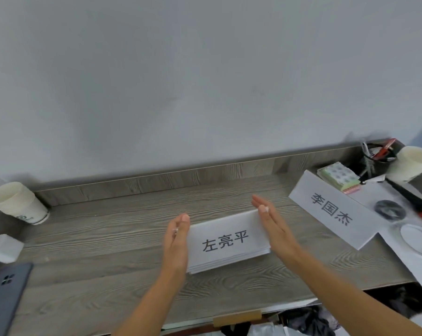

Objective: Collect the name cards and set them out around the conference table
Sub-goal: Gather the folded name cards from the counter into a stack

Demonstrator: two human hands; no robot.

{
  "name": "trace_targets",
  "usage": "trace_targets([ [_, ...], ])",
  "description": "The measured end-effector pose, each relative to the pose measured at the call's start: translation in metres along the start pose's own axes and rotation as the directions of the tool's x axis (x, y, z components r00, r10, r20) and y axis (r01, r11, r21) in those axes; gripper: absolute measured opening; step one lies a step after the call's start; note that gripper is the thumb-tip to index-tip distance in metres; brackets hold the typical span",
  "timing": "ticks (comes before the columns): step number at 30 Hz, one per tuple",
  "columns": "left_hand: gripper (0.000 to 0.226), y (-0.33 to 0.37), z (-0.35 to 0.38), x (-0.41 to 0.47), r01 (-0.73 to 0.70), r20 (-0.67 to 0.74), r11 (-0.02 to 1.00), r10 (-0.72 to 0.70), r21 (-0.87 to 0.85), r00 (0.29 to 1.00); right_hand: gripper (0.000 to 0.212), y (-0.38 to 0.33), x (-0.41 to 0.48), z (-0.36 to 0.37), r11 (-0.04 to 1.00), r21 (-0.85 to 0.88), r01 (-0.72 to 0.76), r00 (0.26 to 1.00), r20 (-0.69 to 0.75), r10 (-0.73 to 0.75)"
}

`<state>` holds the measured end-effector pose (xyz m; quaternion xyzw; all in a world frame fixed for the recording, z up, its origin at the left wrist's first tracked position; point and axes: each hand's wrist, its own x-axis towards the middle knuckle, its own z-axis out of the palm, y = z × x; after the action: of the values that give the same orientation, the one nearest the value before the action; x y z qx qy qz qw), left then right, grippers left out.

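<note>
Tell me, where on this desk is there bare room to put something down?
Free: the wood between the paper cup and the card stack, and the near edge. Crowded: the right end, with the loose card, notepad and pen holder.

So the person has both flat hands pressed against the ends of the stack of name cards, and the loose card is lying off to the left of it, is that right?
Not quite. The head view shows the loose name card lying to the right of the stack of name cards, not the left. The left hand and right hand do flank the stack's ends.
</note>
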<state>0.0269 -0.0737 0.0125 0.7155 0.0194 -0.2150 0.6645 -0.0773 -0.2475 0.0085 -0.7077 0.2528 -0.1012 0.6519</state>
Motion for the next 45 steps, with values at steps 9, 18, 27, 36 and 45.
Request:
trace_targets([
  [9,0.029,0.008,0.007,0.003,-0.020,0.026,0.999,0.018,0.048,1.000,0.070,0.004,0.019,-0.168,0.423,-0.830,-0.363,0.888,-0.446,-0.111],
  [18,0.032,0.008,0.007,0.004,0.001,0.038,1.000,-0.001,0.016,0.999,0.030,-0.045,0.003,-0.169,0.785,-0.618,-0.044,0.949,-0.271,-0.160],
  [27,0.084,0.019,-0.002,-0.002,0.112,0.007,0.960,-0.114,-0.258,0.993,0.045,-0.108,0.015,-0.039,0.402,-0.803,0.441,0.896,0.424,-0.135],
  [36,0.084,0.007,-0.002,-0.001,0.173,-0.004,0.962,-0.178,-0.209,0.984,0.044,-0.075,0.032,-0.008,0.213,-0.842,0.496,0.864,0.502,-0.025],
  [45,0.040,0.014,0.009,-0.015,0.032,-0.029,0.997,-0.030,0.068,0.999,0.068,-0.060,0.026,-0.030,0.571,-0.735,0.367,0.930,0.306,-0.204],
])
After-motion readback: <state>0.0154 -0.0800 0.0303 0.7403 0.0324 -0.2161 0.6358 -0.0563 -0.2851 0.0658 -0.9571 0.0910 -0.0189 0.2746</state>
